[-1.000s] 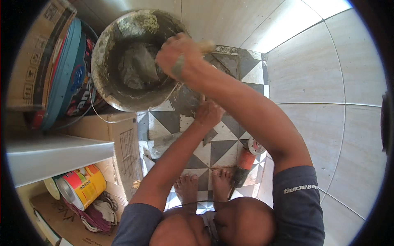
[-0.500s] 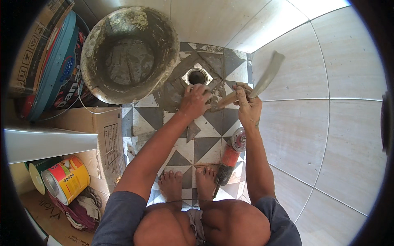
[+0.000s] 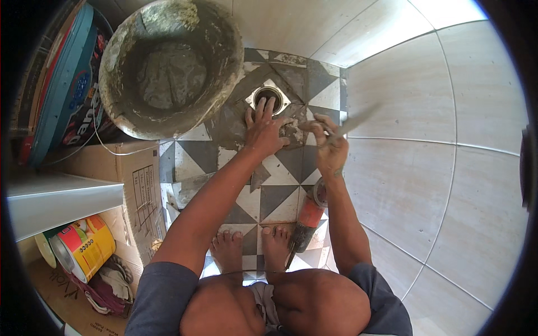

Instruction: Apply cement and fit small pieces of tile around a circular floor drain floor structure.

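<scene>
A square metal floor drain [image 3: 284, 103] with a round opening sits in wet grey mortar [image 3: 231, 120], among grey and white triangle-patterned tiles. My left hand [image 3: 262, 134] lies over its near side, fingers spread and fingertips at the rim of the hole. The thumb reaches right, toward mortar lumps. Just to the right, my right hand [image 3: 332, 148] is closed around a long-bladed tool with a wooden handle [image 3: 358, 119]. Its handle end points left toward the mortar, while the blade sticks out up and right, smeared by motion. Whether the handle touches the floor, I cannot tell.
A large mortar-crusted basin [image 3: 112, 101] holding grey mortar stands at the far left. An orange and black angle grinder [image 3: 309, 215] lies near my right foot. Cardboard boxes [image 3: 133, 179] and a yellow tin [image 3: 92, 249] line the left. Tiled wall [image 3: 403, 179] closes the right side.
My left hand has moved slightly up and its fingers now reach over the drain's opening. The right hand has shifted a little left and down, and the tool's blade has tilted lower.
</scene>
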`<state>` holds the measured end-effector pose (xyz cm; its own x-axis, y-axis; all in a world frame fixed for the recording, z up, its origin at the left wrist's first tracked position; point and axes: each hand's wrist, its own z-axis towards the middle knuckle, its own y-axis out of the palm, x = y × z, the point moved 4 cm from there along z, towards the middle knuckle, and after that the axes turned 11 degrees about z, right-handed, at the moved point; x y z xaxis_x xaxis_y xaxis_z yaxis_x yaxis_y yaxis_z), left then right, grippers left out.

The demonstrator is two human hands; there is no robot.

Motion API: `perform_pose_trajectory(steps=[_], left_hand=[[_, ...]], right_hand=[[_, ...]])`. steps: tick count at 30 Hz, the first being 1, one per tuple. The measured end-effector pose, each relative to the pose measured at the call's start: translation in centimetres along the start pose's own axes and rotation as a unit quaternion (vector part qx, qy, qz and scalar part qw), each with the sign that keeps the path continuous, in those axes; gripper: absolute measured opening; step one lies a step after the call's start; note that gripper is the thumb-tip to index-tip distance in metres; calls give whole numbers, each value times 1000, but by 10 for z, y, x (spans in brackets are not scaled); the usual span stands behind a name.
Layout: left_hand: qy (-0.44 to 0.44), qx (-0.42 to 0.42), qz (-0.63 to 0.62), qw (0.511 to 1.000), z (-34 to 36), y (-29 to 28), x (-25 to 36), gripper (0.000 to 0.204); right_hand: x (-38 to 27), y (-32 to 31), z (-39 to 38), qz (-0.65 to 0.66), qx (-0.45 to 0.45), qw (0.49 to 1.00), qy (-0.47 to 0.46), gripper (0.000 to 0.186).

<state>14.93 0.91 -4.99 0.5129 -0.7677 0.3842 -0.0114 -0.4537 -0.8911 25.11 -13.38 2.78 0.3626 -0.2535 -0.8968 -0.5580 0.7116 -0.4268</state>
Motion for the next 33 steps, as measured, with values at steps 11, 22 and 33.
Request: perform_pose_trajectory(steps=[11,22,33], left_hand=[[55,8,125,991,25,-18,23,88],[123,-47,207,969,26,-24,24,87],[117,-20,230,966,22,-13,19,76]], right_hand=[[-2,-5,3,88,24,996,20,28],[25,-4,1,5,-35,998,46,30],[2,0,5,169,12,985,18,28]])
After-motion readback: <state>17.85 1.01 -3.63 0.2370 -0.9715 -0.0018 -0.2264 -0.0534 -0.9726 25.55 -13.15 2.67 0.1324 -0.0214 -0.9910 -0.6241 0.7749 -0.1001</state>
